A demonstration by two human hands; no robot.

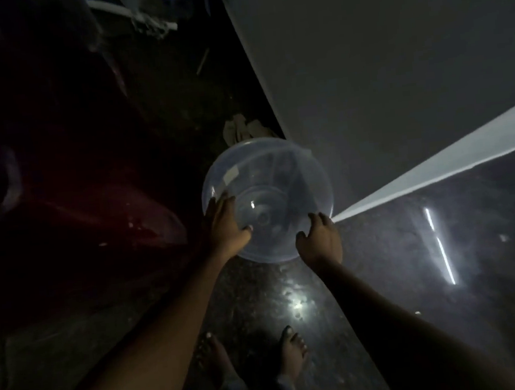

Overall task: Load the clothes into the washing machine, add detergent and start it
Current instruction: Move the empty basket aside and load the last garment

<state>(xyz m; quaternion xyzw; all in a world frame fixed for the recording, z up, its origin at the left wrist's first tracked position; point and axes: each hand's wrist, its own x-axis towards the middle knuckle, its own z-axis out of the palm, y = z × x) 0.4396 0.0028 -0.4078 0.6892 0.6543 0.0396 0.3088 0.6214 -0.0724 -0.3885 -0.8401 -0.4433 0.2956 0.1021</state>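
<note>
Translucent basin [267,178]: you are gripping its rim, left hand [226,226] at 8 o'clock, right hand [319,242] at 5; probably loading, so carry it level next.

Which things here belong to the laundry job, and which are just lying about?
Job: basin, gripped by left hand and right hand; white machine, likely the washer.
Lying about: crumpled cloth, red object, white pipe.

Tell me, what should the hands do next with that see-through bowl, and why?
Probably set the clear bowl down on the floor. Both the left hand and right hand grip its near rim, it looks empty, and a crumpled cloth lies just beyond it beside the white machine, so a free hand could gather that cloth.
</note>
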